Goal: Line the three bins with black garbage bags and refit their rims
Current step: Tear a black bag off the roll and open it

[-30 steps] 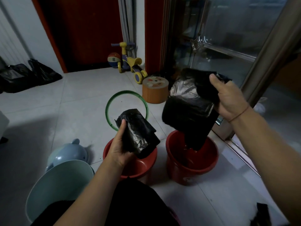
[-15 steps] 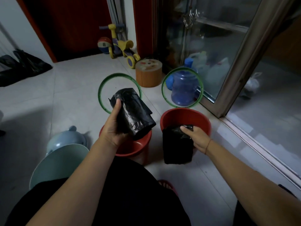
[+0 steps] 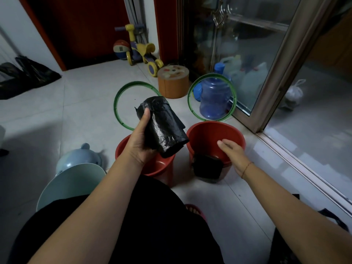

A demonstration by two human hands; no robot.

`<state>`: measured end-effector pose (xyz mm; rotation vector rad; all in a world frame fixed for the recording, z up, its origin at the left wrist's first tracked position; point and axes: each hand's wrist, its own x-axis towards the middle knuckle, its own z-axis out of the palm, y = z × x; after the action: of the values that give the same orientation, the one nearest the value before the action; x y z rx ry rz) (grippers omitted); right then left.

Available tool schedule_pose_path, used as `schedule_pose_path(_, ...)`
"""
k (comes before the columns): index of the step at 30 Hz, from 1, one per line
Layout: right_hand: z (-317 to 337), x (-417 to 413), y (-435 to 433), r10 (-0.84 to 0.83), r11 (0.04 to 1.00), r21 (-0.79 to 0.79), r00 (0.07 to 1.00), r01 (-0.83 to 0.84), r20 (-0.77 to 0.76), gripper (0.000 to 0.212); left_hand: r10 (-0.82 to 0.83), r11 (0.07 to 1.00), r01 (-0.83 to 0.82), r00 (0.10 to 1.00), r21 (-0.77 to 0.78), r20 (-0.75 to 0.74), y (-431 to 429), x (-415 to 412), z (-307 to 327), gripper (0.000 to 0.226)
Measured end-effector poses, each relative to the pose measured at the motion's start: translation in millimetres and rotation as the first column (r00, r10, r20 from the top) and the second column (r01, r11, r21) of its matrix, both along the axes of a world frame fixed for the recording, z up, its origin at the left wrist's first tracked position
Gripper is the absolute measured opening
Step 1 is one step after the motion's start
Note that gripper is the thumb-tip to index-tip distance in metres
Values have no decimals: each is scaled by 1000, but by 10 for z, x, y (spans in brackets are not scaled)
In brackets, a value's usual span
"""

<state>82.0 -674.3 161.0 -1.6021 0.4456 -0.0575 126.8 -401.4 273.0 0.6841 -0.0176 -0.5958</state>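
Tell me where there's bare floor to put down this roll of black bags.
Bare tile lies left of the green ring, toward the black bags by the wall, and right of the right red bin along the door track. It's crowded around the orange stool and blue water jug.

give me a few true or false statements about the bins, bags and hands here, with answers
1. The left hand holds a roll of black bags. True.
2. Both green rims are fitted on the red bins. False: they lie off the bins, on the floor behind them.
3. A folded black bag hangs over the near edge of the right red bin. True.
4. The right hand grips the roll. False: it is open over the right red bin.
5. The left red bin is already lined. False: no bag lines it.
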Motion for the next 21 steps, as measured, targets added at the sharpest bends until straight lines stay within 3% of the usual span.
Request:
schedule_pose_path(2,253,25,189,31,988,149,996,-43,82,49,-1,1000,1,1000,12,-13,-13,-1,1,63)
schedule_pose_path(6,748,39,722,192,918,299,950,-262,246,67,8,999,-8,1000,33,-21,-47,2,22,67)
schedule_pose_path(10,1022,65,1124,323,820,354,875,-449,362,67,27,999,-27,999,32,-16,-31,16,21,65)
schedule_pose_path(13,1111,144,1215,230,869,352,914,-347,335,60,21,1000,-21,1000,11,6,3,32,6,69)
schedule_pose_path(17,1099,291,1253,159,940,251,947,-231,278,14,-10,1000,10,1000,-15,28,40,43,-2,79)
schedule_pose_path(21,1144,380,1293,207,949,173,936,-263,286,13,-6,996,8,1000,-83,23,122,80,-49,67)
